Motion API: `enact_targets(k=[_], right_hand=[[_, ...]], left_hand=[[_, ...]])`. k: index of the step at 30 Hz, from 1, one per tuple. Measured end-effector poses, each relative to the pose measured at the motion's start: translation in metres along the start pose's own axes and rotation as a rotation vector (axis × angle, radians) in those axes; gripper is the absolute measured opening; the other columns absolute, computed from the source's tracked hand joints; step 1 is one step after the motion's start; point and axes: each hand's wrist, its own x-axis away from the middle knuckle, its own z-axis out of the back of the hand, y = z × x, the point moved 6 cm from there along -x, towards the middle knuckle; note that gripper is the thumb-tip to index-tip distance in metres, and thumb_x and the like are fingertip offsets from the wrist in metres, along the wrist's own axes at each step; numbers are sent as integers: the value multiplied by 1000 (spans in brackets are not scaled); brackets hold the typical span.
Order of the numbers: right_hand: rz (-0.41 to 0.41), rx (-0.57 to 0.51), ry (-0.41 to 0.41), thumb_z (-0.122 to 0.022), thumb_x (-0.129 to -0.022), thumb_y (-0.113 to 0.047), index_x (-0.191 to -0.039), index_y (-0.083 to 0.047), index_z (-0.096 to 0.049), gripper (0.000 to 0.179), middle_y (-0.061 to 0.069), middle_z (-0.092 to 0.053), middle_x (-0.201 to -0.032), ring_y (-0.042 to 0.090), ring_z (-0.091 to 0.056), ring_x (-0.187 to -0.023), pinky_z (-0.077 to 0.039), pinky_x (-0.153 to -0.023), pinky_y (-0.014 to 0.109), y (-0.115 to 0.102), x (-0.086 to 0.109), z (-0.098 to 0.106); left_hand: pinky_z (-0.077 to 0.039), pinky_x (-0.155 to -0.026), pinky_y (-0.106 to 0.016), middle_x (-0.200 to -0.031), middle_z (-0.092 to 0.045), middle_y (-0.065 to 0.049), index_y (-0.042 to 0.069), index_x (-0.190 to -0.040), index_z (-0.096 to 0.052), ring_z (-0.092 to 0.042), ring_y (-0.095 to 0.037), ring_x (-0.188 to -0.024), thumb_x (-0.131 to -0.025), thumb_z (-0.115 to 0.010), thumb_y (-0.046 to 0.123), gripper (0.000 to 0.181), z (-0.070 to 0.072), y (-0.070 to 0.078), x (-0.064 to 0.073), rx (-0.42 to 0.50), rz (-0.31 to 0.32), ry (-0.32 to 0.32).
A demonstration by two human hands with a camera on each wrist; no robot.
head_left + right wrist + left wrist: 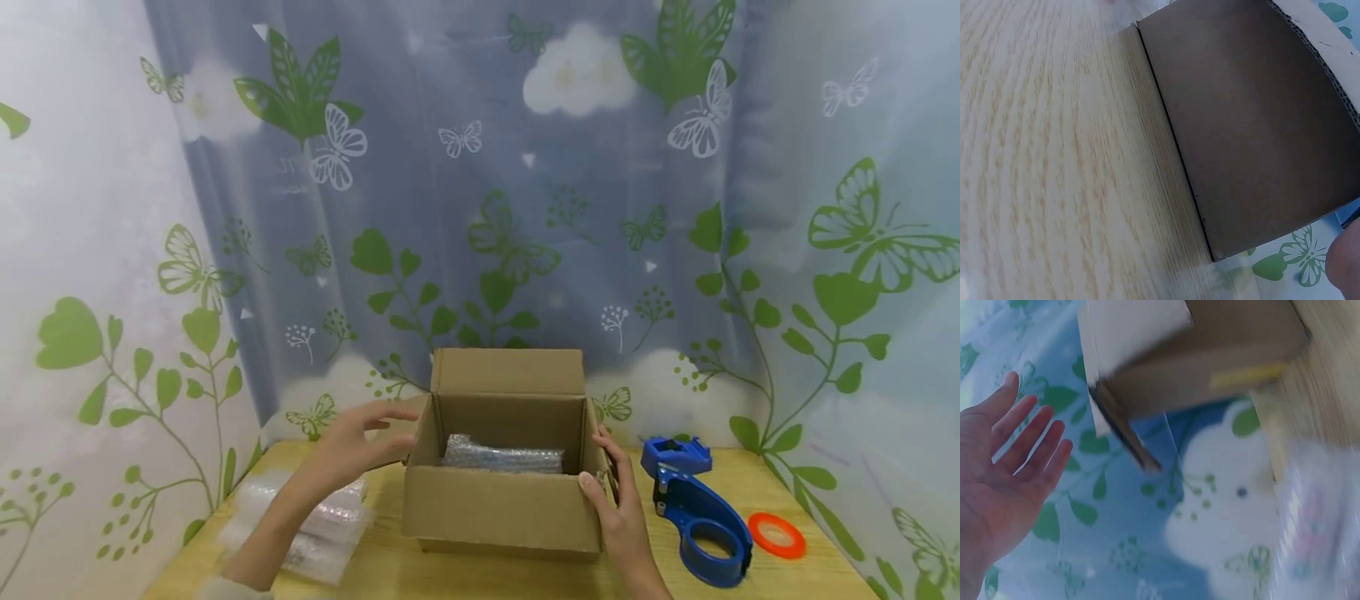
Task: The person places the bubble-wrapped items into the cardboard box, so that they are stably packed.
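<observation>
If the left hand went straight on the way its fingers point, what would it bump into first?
Probably the left flap of the cardboard box, though the gap before the left hand is hard to judge.

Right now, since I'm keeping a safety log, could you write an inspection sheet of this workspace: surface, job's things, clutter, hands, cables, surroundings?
Surface: wood-grain table, partly covered.
Job's things: cardboard box, top open, with a bubble-wrapped item inside; bubble-wrapped bundle on the table, left of the box.
Clutter: small blue device, blue tape dispenser and orange ring, right of the box.
Left hand: fingers extended, near the box's left side.
Right hand: grips the box's right side.
Cables: nothing seen.
Surroundings: patterned curtain with leaves and butterflies, behind the table.
</observation>
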Motion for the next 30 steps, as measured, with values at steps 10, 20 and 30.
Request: enact_targets(k=[10,20,30], right_hand=[[-9,-1,-2,-55,-110,-24,-155,-15,-39,49,3,-20,-172,37,-10,-159,-10,-119,76,4,0,-1],[22,-12,13,-57,-108,-19,-155,-12,-40,50,4,-22,-172,37,-11,-159,-12,-118,77,4,-2,1],[1,-22,-4,-55,-109,-22,-156,-15,-38,50,-2,-20,-172,35,-9,-159,-10,-118,77,8,-3,-2]], left_hand=[[-59,-95,-45,-127,-73,0,22,-124,-75,-68,-29,-116,-96,-76,33,29,41,-30,50,-180,3,-23],[-60,-85,-27,-119,-75,-4,11,-125,-72,-70,-9,-105,-101,-71,20,26,50,-67,99,-85,46,-221],[-59,-82,-26,-122,-74,-11,2,-131,-69,-69,-3,-103,-105,-65,23,34,64,-107,148,-29,187,-322]])
